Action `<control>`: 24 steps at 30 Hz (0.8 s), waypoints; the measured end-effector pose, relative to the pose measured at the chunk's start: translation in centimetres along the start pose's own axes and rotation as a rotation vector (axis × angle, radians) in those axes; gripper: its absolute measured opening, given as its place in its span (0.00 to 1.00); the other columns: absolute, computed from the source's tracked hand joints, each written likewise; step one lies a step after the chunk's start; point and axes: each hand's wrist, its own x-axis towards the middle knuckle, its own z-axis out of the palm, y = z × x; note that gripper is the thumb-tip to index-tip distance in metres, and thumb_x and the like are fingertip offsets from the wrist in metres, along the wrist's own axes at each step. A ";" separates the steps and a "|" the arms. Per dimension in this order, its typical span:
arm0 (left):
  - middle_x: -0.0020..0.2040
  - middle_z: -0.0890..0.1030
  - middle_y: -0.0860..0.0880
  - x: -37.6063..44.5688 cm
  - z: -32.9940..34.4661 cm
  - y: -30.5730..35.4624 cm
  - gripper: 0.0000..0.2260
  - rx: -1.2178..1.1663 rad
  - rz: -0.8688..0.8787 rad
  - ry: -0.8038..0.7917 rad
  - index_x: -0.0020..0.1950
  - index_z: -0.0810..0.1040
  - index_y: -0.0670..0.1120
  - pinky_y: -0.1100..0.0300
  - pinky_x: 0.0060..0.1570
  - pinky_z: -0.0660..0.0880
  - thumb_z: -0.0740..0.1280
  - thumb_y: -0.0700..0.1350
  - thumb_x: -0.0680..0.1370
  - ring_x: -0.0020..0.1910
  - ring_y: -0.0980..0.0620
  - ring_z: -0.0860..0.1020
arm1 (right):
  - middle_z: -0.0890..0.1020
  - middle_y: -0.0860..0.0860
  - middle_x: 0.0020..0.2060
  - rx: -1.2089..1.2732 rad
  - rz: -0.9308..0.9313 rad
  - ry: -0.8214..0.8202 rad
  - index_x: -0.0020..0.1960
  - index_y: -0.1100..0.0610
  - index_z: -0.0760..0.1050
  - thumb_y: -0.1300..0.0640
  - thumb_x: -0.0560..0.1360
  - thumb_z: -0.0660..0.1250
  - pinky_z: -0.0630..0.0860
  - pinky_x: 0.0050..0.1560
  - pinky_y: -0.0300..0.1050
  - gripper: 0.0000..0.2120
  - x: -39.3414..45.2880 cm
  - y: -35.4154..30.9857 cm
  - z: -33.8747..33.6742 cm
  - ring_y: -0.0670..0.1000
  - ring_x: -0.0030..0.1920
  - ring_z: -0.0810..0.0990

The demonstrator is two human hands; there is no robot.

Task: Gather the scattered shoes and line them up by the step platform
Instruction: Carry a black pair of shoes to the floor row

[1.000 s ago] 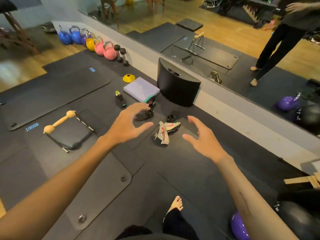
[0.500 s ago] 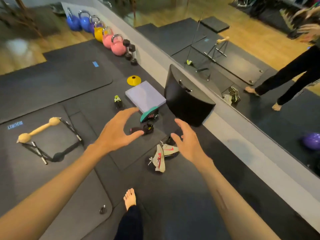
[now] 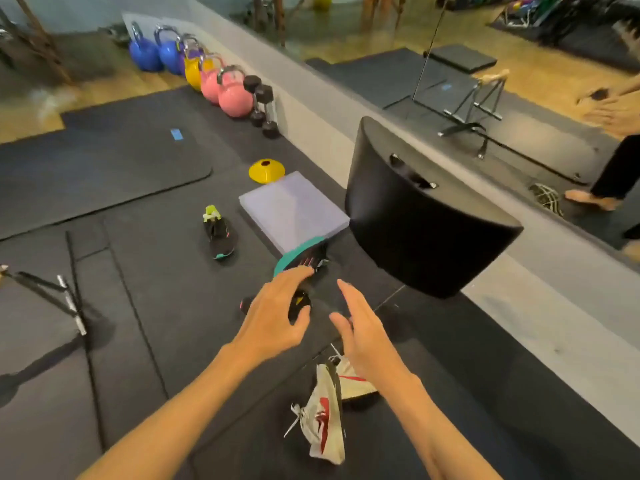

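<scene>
A pale lilac step platform (image 3: 294, 209) lies flat on the black mats. A black shoe with neon-green heel (image 3: 219, 232) stands to its left. A black shoe with a teal sole (image 3: 304, 259) leans against the platform's near corner. Another black shoe (image 3: 300, 303) lies just in front, mostly hidden under my left hand (image 3: 273, 315), which hovers over it with fingers spread. My right hand (image 3: 363, 332) is open beside it, fingers straight. Two white shoes with red marks (image 3: 327, 415) lie below my right wrist.
A big black curved box (image 3: 426, 220) stands right of the platform against the grey mirror ledge (image 3: 540, 306). A yellow cone (image 3: 266, 170), dumbbells (image 3: 264, 105) and kettlebells (image 3: 221, 88) line the wall. A push-up bar (image 3: 65, 299) sits on the left.
I have stepped closer; the shoes and platform are larger in view. Both hands have come down and forward over the black shoe in front of the platform.
</scene>
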 end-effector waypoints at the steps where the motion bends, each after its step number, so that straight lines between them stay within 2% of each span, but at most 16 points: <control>1: 0.68 0.72 0.53 0.4 2.9 -1.9 0.26 -0.016 -0.012 0.002 0.71 0.67 0.50 0.53 0.67 0.69 0.65 0.44 0.72 0.65 0.55 0.71 | 0.59 0.39 0.75 0.025 -0.016 0.045 0.78 0.44 0.53 0.47 0.82 0.56 0.61 0.72 0.37 0.26 1.4 2.3 1.8 0.35 0.72 0.58; 2: 0.68 0.72 0.52 0.8 5.8 -3.8 0.27 -0.034 -0.014 -0.001 0.71 0.67 0.49 0.52 0.67 0.69 0.65 0.42 0.72 0.66 0.54 0.70 | 0.62 0.41 0.75 0.057 -0.029 0.095 0.77 0.47 0.56 0.50 0.82 0.57 0.62 0.71 0.36 0.25 3.0 4.4 3.6 0.34 0.70 0.60; 5: 0.69 0.72 0.49 0.9 13.5 -8.8 0.27 -0.112 -0.010 0.009 0.72 0.67 0.45 0.49 0.66 0.70 0.63 0.35 0.72 0.68 0.53 0.71 | 0.69 0.43 0.71 0.141 -0.086 0.223 0.76 0.49 0.61 0.53 0.83 0.56 0.61 0.62 0.22 0.21 6.3 10.1 9.2 0.27 0.64 0.64; 7: 0.68 0.73 0.48 1.2 17.2 -11.5 0.26 -0.160 0.016 0.035 0.71 0.68 0.43 0.48 0.64 0.72 0.63 0.33 0.72 0.67 0.51 0.72 | 0.71 0.43 0.70 0.180 -0.083 0.289 0.75 0.49 0.63 0.52 0.83 0.55 0.61 0.59 0.19 0.21 8.2 13.2 11.9 0.28 0.63 0.65; 10: 0.65 0.75 0.47 2.5 20.6 -14.8 0.25 -0.190 0.054 0.104 0.69 0.70 0.42 0.48 0.60 0.74 0.61 0.34 0.71 0.63 0.50 0.74 | 0.73 0.44 0.68 0.170 -0.111 0.347 0.74 0.50 0.65 0.53 0.83 0.56 0.65 0.60 0.26 0.20 10.5 17.1 13.8 0.35 0.64 0.69; 13: 0.62 0.76 0.47 3.4 23.7 -17.9 0.23 -0.148 0.158 0.148 0.67 0.71 0.43 0.52 0.59 0.75 0.61 0.37 0.71 0.60 0.51 0.75 | 0.75 0.46 0.65 0.123 -0.187 0.382 0.71 0.52 0.67 0.55 0.82 0.59 0.72 0.61 0.37 0.18 11.3 20.4 14.8 0.42 0.62 0.73; 15: 0.62 0.76 0.46 4.2 25.6 -20.0 0.22 -0.060 0.179 0.141 0.66 0.71 0.42 0.52 0.60 0.74 0.63 0.40 0.72 0.61 0.49 0.75 | 0.75 0.50 0.65 0.011 -0.175 0.355 0.71 0.55 0.69 0.56 0.82 0.58 0.73 0.60 0.46 0.18 11.9 21.9 15.1 0.49 0.62 0.75; 17: 0.63 0.74 0.43 5.5 27.0 -21.9 0.22 0.135 0.084 0.055 0.68 0.69 0.40 0.48 0.61 0.71 0.66 0.45 0.75 0.62 0.44 0.73 | 0.75 0.53 0.64 -0.230 -0.082 0.288 0.69 0.57 0.70 0.56 0.81 0.59 0.72 0.57 0.50 0.17 12.6 23.1 14.7 0.55 0.62 0.75; 19: 0.64 0.71 0.40 6.9 27.8 -23.3 0.24 0.332 -0.106 -0.034 0.68 0.66 0.38 0.45 0.58 0.70 0.66 0.48 0.76 0.63 0.40 0.70 | 0.76 0.54 0.59 -0.455 0.063 0.243 0.63 0.57 0.72 0.54 0.80 0.61 0.70 0.48 0.50 0.13 12.6 24.2 13.4 0.57 0.59 0.76; 20: 0.63 0.70 0.38 7.3 27.8 -23.8 0.23 0.385 -0.195 -0.059 0.66 0.66 0.37 0.44 0.57 0.70 0.66 0.49 0.77 0.63 0.39 0.69 | 0.77 0.55 0.56 -0.526 0.138 0.239 0.58 0.57 0.72 0.54 0.79 0.63 0.68 0.44 0.48 0.11 12.4 24.7 12.8 0.57 0.56 0.77; 22: 0.61 0.70 0.37 7.6 28.1 -25.0 0.21 0.419 -0.315 -0.088 0.62 0.67 0.36 0.43 0.53 0.71 0.66 0.48 0.77 0.61 0.37 0.70 | 0.78 0.55 0.53 -0.609 0.279 0.234 0.53 0.57 0.72 0.53 0.77 0.65 0.65 0.41 0.46 0.09 11.6 25.8 12.1 0.58 0.53 0.78; 24: 0.60 0.71 0.37 7.3 28.5 -26.3 0.19 0.418 -0.383 -0.135 0.60 0.67 0.36 0.44 0.52 0.72 0.66 0.47 0.76 0.60 0.36 0.71 | 0.78 0.56 0.54 -0.652 0.380 0.186 0.56 0.58 0.73 0.49 0.76 0.67 0.67 0.42 0.47 0.14 10.9 27.2 12.1 0.58 0.54 0.79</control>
